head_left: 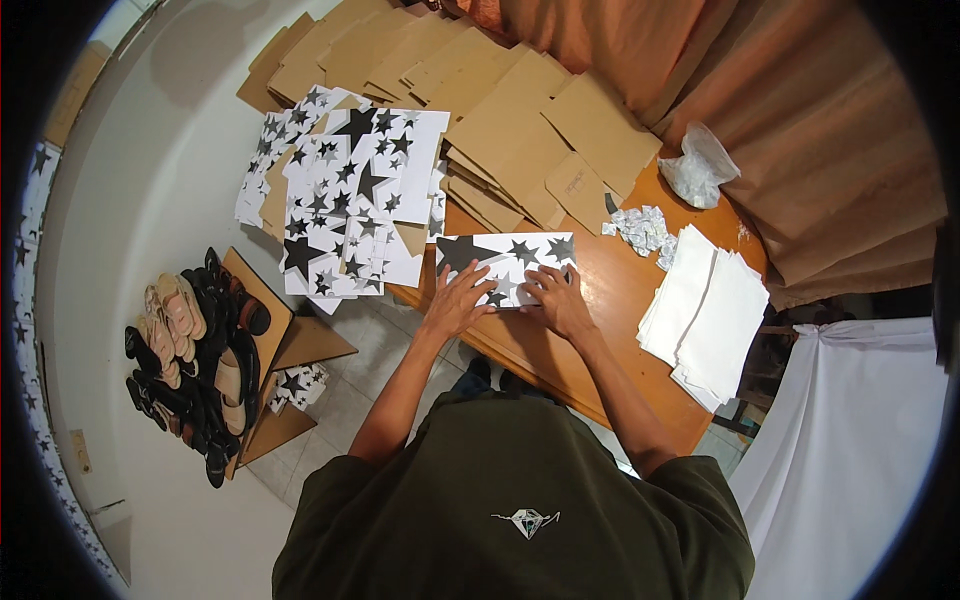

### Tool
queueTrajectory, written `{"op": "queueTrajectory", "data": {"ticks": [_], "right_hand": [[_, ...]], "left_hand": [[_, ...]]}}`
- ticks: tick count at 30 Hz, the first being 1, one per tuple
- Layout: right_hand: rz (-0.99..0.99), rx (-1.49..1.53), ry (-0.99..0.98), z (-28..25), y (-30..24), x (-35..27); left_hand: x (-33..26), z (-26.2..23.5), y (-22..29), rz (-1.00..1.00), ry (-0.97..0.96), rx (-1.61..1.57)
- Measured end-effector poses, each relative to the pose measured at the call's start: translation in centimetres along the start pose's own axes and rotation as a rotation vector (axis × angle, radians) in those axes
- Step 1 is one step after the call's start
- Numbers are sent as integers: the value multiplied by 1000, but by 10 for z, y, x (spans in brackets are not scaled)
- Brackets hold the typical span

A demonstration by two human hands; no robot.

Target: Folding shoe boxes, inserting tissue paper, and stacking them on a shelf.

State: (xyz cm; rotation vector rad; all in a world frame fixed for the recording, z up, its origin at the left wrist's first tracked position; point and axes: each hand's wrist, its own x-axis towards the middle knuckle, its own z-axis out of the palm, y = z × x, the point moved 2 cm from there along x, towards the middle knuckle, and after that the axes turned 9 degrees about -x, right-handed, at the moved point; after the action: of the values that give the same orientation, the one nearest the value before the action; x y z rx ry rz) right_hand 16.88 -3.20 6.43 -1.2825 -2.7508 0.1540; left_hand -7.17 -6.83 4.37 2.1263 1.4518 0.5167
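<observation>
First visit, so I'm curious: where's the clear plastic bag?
In the head view, the clear plastic bag is at upper right on the table, between silvery packets and the brown curtain.

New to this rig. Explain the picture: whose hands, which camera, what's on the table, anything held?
There's no machine, just a person working bare-handed. The one picture comes from a head-worn fisheye camera looking down, so straight edges bend. The left hand and right hand rest spread on a star-patterned white piece, perhaps a box, on the wooden table; neither clearly grips it. Beyond lie brown cardboard pieces; to the left, star-patterned sheets; to the right, white sheets, small silvery-white packets and a clear plastic bag.
</observation>
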Motion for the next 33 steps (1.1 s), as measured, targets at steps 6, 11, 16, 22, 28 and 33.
{"op": "queueTrajectory", "data": {"ticks": [6,11,16,22,28,33], "right_hand": [[-51,-60,38,-12,-6,12],[-144,-107,45,5,-7,23],[-199,-121,-33,8,-5,26],[-260,-103,108,11,-3,24],[-335,-111,262,10,-5,25],[-344,-104,258,20,-1,11]], "left_hand": [[5,-23,18,-51,-64,-18],[5,-15,6,-71,-92,60],[8,-9,8,-88,-55,79],[8,-13,9,-89,-69,18],[11,-15,4,-76,-52,22],[24,-26,24,-64,-99,96]]}}
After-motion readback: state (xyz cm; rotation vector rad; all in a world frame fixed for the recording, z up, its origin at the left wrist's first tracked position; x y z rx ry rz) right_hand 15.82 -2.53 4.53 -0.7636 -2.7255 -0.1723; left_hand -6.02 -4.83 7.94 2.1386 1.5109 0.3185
